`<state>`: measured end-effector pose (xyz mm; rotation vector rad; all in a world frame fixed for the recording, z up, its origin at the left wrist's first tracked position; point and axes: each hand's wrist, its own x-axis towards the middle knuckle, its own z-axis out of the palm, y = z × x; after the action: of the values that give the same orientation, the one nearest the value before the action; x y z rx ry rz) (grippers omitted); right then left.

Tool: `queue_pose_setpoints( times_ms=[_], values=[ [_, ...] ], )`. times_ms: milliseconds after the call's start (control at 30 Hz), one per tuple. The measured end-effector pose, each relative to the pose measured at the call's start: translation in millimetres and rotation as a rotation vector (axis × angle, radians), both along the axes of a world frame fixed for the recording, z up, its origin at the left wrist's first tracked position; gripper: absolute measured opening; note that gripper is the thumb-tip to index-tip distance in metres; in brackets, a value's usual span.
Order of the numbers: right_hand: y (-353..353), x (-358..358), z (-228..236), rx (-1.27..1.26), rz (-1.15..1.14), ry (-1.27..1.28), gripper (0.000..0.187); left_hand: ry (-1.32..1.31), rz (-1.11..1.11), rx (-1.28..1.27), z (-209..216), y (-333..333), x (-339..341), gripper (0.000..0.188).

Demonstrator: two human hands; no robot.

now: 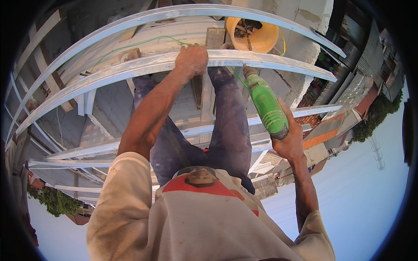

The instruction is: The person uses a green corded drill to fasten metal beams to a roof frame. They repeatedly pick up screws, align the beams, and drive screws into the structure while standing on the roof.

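A long silvery metal batten (143,64) runs from left to right in front of me. My left hand (192,60) is closed over its top edge near the middle. In my right hand (288,135) is a green power drill (266,104), gripped at its rear end. The drill's chuck (249,70) points away from me and meets the near face of the batten, right of my left hand. Whether a screw or bit sits at the tip is too small to tell. A thin green cord (237,77) passes beside the drill.
Another metal batten (152,15) runs farther out, and several more cross below and behind my legs (230,113). Beyond the held batten, a yellow bucket (269,38) with small pieces inside rests by a block wall (305,13). Rooftops and sky lie at the right, well below.
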<state>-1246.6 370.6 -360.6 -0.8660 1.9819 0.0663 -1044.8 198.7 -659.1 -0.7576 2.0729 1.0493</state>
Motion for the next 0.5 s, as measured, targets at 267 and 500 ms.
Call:
queue_pose_setpoints(
  times_ms=[267,500],
  values=[
    [-8.6,-1.7,-1.5,0.096,0.011,-0.016,0.096,0.036,-0.024,0.015,0.0,-0.3,-1.6,0.044],
    [-6.0,36.9,52.6,0.175,-0.411,-0.289,0.09,0.056,0.027,0.002,-1.9,4.3,9.9,0.05]
  ],
)
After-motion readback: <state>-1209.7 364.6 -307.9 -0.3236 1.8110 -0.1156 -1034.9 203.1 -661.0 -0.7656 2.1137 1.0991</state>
